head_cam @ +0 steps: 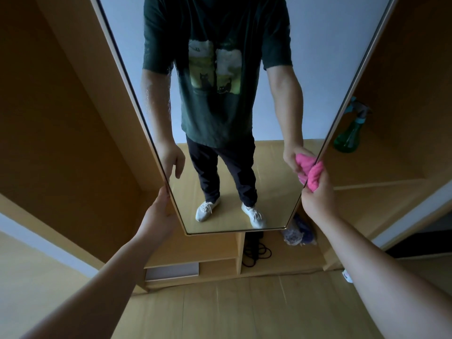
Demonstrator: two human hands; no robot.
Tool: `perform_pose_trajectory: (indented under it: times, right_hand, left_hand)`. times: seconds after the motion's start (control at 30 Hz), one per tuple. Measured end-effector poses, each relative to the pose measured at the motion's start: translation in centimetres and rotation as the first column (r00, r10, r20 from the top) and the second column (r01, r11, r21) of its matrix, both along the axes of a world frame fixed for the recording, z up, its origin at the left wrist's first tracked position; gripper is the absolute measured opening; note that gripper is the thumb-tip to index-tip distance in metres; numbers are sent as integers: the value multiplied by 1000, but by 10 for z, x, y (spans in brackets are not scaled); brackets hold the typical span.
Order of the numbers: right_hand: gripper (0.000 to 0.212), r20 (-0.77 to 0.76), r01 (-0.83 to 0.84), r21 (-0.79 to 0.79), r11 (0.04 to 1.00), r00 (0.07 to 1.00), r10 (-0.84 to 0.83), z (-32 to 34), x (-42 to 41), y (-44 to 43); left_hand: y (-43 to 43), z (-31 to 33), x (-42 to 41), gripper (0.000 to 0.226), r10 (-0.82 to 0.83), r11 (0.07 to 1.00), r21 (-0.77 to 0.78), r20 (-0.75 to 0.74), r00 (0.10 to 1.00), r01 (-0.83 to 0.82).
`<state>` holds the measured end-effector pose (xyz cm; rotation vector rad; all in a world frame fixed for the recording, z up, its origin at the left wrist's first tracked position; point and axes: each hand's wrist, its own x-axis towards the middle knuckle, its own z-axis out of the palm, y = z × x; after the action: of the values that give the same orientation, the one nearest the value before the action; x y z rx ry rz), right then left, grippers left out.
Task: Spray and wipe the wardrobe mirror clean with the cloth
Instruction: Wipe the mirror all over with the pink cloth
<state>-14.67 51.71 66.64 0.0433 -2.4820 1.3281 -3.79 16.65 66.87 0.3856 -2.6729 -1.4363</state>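
Observation:
The tall wardrobe mirror [269, 118] stands in front of me and reflects a person in a dark T-shirt. My left hand [160, 214] holds the mirror's left edge near its lower corner, fingers behind the frame. My right hand [318, 196] grips a bunched pink cloth [315, 176] against the mirror's right edge; the cloth's reflection shows in the glass. A green spray bottle [348, 135] with a teal trigger stands on a wardrobe shelf to the right of the mirror, apart from both hands.
Open wooden wardrobe compartments [73, 118] flank the mirror. Below it are small cubbies with a coiled black cable [255, 253] and a purple bundle [299, 231]. Wooden floor [244, 309] stretches in front.

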Motion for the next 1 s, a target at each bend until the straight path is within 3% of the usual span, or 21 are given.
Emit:
perform_pose_trajectory:
  times: [0.23, 0.37, 0.63, 0.87, 1.0]
  right_hand:
    - [49, 24, 64, 64, 996, 998, -65, -26, 0, 0]
    - [37, 35, 69, 81, 994, 997, -72, -41, 0, 1]
    - [39, 76, 67, 28, 997, 995, -69, -67, 4, -4]
    - [40, 142, 21, -26, 999, 990, -17, -93, 5, -5]
    - [44, 243, 29, -40, 999, 970, -18, -108, 10, -5]
  left_hand:
    - [-1, -16, 0, 77, 6, 1000, 12, 30, 1000, -6]
    - [1, -24, -1, 77, 14, 1000, -15, 75, 997, -13]
    - [9, -47, -2, 81, 29, 998, -54, 103, 994, -24]
    - [11, -75, 3, 81, 63, 997, -57, 215, 974, -52]
    - [13, -86, 3, 81, 68, 997, -52, 219, 973, -58]
